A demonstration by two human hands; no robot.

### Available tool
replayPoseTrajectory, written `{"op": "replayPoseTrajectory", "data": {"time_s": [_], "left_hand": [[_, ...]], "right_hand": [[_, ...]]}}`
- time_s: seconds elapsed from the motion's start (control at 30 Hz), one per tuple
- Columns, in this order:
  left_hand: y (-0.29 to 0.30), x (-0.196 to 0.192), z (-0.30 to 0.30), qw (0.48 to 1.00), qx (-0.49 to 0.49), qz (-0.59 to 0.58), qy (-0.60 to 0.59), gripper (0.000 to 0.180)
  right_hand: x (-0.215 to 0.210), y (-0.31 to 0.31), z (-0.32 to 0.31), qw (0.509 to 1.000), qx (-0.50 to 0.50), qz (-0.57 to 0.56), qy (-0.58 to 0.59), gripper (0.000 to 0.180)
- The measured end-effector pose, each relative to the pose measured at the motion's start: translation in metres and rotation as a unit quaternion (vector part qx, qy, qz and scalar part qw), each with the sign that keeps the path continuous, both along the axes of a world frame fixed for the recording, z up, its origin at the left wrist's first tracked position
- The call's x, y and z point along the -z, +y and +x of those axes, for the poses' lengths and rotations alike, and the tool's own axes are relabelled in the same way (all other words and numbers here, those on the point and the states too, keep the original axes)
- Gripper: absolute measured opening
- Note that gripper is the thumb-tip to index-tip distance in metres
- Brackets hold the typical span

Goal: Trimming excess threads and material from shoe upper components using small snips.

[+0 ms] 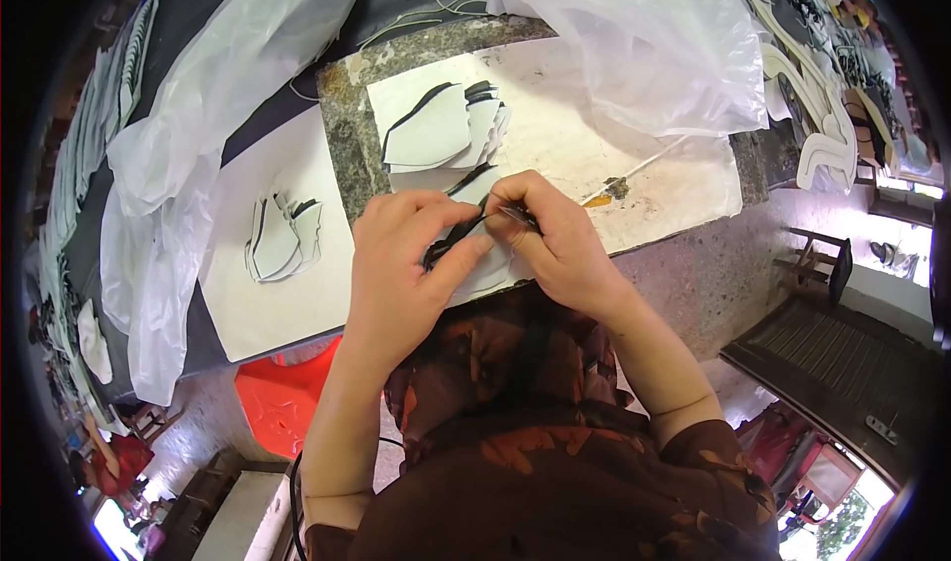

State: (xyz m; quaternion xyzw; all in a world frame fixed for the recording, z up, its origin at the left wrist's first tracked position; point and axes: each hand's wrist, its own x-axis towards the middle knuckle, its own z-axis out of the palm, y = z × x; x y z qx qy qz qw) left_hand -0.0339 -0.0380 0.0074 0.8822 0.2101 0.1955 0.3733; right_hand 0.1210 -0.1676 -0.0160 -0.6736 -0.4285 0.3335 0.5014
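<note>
At the near edge of the desk (342,115), both hands are meeting over a white sheet (555,140) that is covering the stone slab. The left hand (401,264) is lying palm-down with its fingers curled, pinching the lower end of a thin black strip (458,234) against a white cut piece (485,274) beneath it. The right hand (555,239) is closing thumb and forefinger on the strip's upper end, where something small and dark is showing between the fingertips; whether that is a tool or part of the strip cannot be told. The strip is running slantwise between the two hands, just above the desk's near edge. Just beyond the hands, a fanned stack of white pieces with black edging (441,130) is resting on the same sheet. Right of the hands, a thin white stick (639,165) is lying beside an orange-brown smear (597,201). Well left, on a separate white board (297,304), a second smaller stack of cut pieces (282,239) is sitting. Crumpled clear plastic sheeting (654,36) is covering the far right of the desk, and more plastic (178,165) is draping along the left. A red stool (287,393) is showing below the desk.
</note>
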Motion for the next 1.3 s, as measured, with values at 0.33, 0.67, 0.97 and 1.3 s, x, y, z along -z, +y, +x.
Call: {"op": "replayPoseTrajectory", "data": {"time_s": [0.33, 0.67, 0.97, 1.3], "left_hand": [[0.009, 0.006, 0.0, 0.941, -0.057, -0.321, 0.087, 0.016], [0.009, 0.003, 0.004, 0.877, -0.07, -0.47, 0.075, 0.021], [0.006, -0.002, 0.008, 0.923, -0.05, -0.372, 0.082, 0.02], [0.008, -0.002, 0.009, 0.916, -0.055, -0.389, 0.077, 0.017]], "right_hand": [[-0.028, -0.012, 0.045, 0.935, -0.183, 0.028, -0.304, 0.021], [-0.03, -0.003, 0.043, 0.908, -0.142, -0.109, -0.38, 0.033], [-0.031, 0.005, 0.041, 0.919, -0.112, -0.018, -0.377, 0.034], [-0.025, 0.005, 0.041, 0.911, -0.162, -0.022, -0.377, 0.027]]}}
